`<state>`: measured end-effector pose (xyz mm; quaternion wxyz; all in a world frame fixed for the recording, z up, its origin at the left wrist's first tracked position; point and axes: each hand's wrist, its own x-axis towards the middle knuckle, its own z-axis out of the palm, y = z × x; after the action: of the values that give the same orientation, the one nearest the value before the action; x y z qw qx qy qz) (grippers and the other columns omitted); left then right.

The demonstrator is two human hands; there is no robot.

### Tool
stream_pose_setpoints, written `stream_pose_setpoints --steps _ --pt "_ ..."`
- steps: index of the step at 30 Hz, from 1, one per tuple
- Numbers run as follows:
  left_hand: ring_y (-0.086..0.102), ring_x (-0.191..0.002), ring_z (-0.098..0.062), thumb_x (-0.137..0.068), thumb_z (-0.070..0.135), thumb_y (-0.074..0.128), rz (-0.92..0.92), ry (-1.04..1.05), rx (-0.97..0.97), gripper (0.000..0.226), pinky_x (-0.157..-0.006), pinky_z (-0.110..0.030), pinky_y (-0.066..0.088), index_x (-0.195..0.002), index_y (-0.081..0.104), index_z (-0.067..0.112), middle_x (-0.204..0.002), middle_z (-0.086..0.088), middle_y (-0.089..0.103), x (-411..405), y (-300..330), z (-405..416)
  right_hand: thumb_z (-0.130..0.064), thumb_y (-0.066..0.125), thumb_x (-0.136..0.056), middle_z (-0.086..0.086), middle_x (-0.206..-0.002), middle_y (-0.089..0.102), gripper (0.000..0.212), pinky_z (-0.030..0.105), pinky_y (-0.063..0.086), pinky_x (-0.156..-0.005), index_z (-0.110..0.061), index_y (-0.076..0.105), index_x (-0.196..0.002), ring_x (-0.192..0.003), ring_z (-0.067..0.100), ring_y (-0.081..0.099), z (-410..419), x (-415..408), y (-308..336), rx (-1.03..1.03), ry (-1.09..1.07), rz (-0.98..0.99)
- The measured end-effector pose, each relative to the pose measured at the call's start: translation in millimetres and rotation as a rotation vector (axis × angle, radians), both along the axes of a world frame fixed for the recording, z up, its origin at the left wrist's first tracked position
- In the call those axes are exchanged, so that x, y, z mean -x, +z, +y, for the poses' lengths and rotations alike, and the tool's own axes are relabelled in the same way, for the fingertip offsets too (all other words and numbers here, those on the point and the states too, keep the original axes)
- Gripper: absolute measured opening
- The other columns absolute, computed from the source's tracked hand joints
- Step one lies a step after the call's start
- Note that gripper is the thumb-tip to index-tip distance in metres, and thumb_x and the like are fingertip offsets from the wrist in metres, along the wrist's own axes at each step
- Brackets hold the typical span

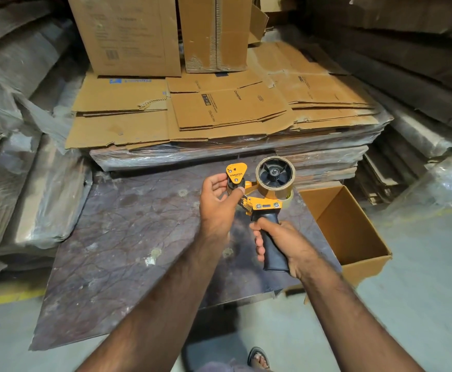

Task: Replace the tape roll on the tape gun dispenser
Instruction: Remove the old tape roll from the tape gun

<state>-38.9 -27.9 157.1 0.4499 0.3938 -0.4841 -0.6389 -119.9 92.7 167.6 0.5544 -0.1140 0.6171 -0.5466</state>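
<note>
A yellow tape gun dispenser (263, 204) with a black pistol handle is held in the air over a dark board. My right hand (281, 244) is wrapped around the handle. A thin brown tape roll (275, 175) sits on the black hub at the gun's top right. My left hand (218, 201) pinches the gun's front end, thumb and fingers around the black roller under the yellow guard plate (236, 171). Whether a strip of tape runs between roll and roller cannot be made out.
The dark scuffed board (128, 237) lies on the concrete floor. An open cardboard box (353, 232) stands at its right edge. Flattened cartons (219, 111) are stacked behind, with plastic-wrapped bundles on both sides. A sandalled foot (259, 358) shows at the bottom.
</note>
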Motion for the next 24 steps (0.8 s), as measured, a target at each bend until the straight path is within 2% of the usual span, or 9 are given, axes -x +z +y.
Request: stream_pose_setpoints --steps 2,6,10,14,17,19,21,24 --pt "0.066 -0.113 -0.019 -0.081 -0.007 0.075 0.041 -0.001 -0.040 0.046 -0.094 -0.028 0.056 -0.117 0.059 0.016 -0.115 -0.004 0.068 0.0 -1.2 -0.8 -0.012 0.063 -0.094 0.007 -0.056 0.055 0.027 0.026 0.048 -0.041 -0.010 0.066 -0.067 -0.040 0.018 0.049 -1.0 -1.1 -1.3 -0.008 0.000 0.009" --pt "0.066 -0.114 -0.015 -0.081 -0.020 0.064 0.095 -0.012 -0.084 0.049 -0.100 -0.030 0.055 -0.121 0.056 0.006 -0.116 -0.005 0.066 -3.4 -2.8 2.2 -0.011 0.063 -0.094 0.006 -0.056 0.055 0.026 0.026 0.047 -0.039 -0.011 0.066 -0.068 -0.041 0.017 0.049 -4.2 -0.8 -0.8 -0.002 -0.028 -0.024" --pt "0.071 -0.100 0.001 -0.081 -0.029 0.055 0.115 -0.084 -0.042 0.047 -0.086 -0.019 0.057 -0.114 0.055 0.005 -0.108 0.001 0.069 -8.7 -4.8 5.6 -0.012 0.062 -0.096 0.005 -0.055 0.054 0.027 0.024 0.046 -0.038 -0.011 0.066 -0.069 -0.039 0.015 0.048 -4.0 3.2 3.2 0.013 -0.050 -0.044" --pt "0.069 -0.110 -0.005 -0.081 -0.027 0.057 0.086 -0.115 0.019 0.050 -0.096 -0.023 0.055 -0.112 0.058 0.012 -0.114 0.000 0.068 -12.3 -5.3 -2.5 -0.012 0.063 -0.094 0.004 -0.054 0.054 0.032 0.024 0.046 -0.038 -0.012 0.066 -0.063 -0.039 0.015 0.048 -3.2 3.1 5.5 0.011 -0.037 -0.052" --pt "0.066 -0.114 -0.013 -0.081 -0.020 0.064 -0.034 -0.111 0.109 0.050 -0.096 -0.026 0.055 -0.114 0.060 0.017 -0.116 -0.003 0.068 -17.7 -5.6 -13.6 -0.012 0.066 -0.091 0.005 -0.055 0.054 0.032 0.025 0.046 -0.039 -0.013 0.064 -0.059 -0.041 0.016 0.048 -1.5 2.3 6.6 0.008 -0.008 -0.036" --pt "0.062 -0.103 -0.011 -0.081 -0.013 0.069 -0.155 -0.078 0.187 0.049 -0.093 -0.028 0.053 -0.112 0.062 0.023 -0.106 0.004 0.066 -23.4 -7.4 -22.6 -0.012 0.068 -0.089 0.006 -0.056 0.055 0.030 0.025 0.047 -0.041 -0.014 0.065 -0.059 -0.042 0.017 0.049 0.4 2.2 6.6 0.003 0.011 -0.018" --pt "0.053 -0.097 -0.013 -0.080 -0.002 0.076 -0.289 -0.044 0.310 0.042 -0.089 -0.030 0.047 -0.109 0.066 0.028 -0.096 0.010 0.057 -30.1 -12.6 -32.6 -0.013 0.068 -0.089 0.007 -0.057 0.056 0.028 0.025 0.048 -0.041 -0.013 0.064 -0.061 -0.042 0.017 0.049 1.6 1.7 8.0 -0.008 0.028 0.001" --pt "0.047 -0.105 -0.016 -0.082 0.021 0.082 -0.460 -0.119 0.450 0.034 -0.089 -0.027 0.040 -0.112 0.070 0.033 -0.101 0.008 0.051 -42.1 -19.4 -43.6 -0.012 0.066 -0.090 0.007 -0.057 0.056 0.026 0.024 0.048 -0.042 -0.012 0.063 -0.064 -0.042 0.018 0.049 2.3 0.8 10.5 -0.026 0.041 0.033"
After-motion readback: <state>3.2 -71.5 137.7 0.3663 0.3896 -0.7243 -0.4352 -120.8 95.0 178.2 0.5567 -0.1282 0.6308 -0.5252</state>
